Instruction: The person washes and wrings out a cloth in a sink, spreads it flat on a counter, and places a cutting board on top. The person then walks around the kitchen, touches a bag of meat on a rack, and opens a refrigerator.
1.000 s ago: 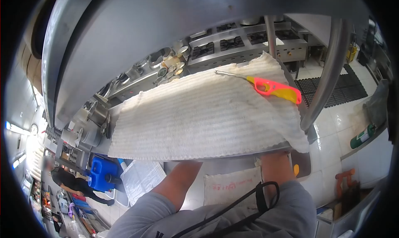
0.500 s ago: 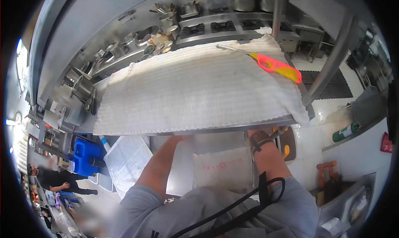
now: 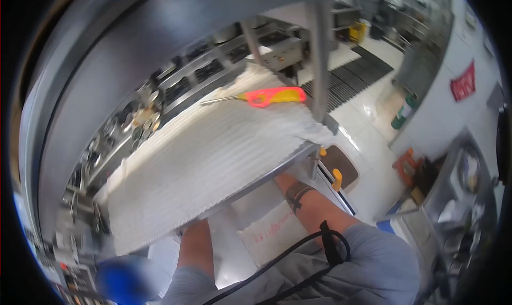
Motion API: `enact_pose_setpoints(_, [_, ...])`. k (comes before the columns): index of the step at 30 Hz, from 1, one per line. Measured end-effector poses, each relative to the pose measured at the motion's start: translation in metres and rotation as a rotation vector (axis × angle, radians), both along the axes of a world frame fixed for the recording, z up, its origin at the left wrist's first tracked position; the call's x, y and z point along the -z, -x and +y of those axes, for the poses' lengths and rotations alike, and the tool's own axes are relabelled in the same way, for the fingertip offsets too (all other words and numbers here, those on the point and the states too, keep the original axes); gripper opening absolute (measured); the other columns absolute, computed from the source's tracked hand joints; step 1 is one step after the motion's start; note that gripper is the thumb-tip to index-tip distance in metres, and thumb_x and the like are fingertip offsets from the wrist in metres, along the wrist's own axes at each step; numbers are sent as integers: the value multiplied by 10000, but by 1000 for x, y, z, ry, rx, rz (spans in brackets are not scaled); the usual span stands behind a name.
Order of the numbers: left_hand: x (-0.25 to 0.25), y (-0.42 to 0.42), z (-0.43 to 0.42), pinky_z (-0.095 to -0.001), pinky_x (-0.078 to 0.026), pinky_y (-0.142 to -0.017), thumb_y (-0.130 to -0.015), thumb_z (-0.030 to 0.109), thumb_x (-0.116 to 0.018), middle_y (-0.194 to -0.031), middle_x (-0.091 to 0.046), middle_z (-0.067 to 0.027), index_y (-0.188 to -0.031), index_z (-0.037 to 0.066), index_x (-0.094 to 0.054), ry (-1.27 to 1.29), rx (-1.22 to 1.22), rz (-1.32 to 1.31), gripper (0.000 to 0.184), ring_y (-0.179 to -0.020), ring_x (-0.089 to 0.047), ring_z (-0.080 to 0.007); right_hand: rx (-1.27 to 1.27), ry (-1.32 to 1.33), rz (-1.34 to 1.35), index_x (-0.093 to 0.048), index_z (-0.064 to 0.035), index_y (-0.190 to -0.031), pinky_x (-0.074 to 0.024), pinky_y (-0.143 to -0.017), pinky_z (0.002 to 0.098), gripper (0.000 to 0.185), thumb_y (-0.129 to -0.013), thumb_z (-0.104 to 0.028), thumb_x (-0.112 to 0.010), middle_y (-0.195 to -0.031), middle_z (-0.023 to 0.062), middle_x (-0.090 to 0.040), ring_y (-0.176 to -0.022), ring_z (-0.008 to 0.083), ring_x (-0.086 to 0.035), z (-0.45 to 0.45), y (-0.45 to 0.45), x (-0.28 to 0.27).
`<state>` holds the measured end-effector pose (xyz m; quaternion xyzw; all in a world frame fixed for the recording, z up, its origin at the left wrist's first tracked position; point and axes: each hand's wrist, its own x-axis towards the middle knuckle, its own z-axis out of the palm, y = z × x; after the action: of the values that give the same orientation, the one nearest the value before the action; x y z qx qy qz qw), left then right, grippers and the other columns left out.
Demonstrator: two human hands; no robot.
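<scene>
Both my forearms reach under a raised metal shelf. My left forearm (image 3: 195, 247) goes in below the front edge, and the shelf hides the hand and its fingers. My right forearm (image 3: 312, 206), with a dark band-like mark near the wrist, also passes beneath the shelf, so the fingers there are out of sight. A white ribbed cloth (image 3: 197, 161) covers the shelf top. On its far right part lies a pink and yellow long-necked lighter (image 3: 274, 96). Below the shelf, between my arms, is a whitish flat piece with red writing (image 3: 266, 233) on the metal surface.
A metal post (image 3: 319, 59) stands at the shelf's right end. Stove burners (image 3: 208, 73) and pots lie beyond it. To the right are a black floor mat (image 3: 349, 75), a green cylinder (image 3: 404, 112) and a metal sink unit (image 3: 453, 198). A blurred blue container (image 3: 122, 281) is at lower left.
My view has turned to the right, tilting the shelf in the picture. The lighter still lies on the cloth. Both forearms remain reaching under the shelf edge.
</scene>
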<state>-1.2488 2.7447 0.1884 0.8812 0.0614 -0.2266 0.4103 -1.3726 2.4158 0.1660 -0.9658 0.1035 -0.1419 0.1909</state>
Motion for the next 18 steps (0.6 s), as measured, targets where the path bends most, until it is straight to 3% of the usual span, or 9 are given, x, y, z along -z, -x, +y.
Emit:
enact_pose_setpoints(7, [13,-15,9,-479,-497,-812,-952,441,-549,-1210,-614,-167,-1300,85,-521,153,-131,78,499,-1092,-599,-333,29,12,-61,-730,-95,-916,-485,-862,465,218,-784,-218,-608,-951,153,-669,-1009,335,-611,-10,-61,-1])
enact_pose_setpoints(18, [29,-27,21,-482,-520,-764,-956,451,-547,-1182,-633,-154,-1288,91,-529,321,-207,156,490,-1061,-620,-321,41,62,-43,-745,-104,-883,-497,-841,459,206,-771,-215,-611,-908,143,-682,-983,332,-626,-28,-60,25])
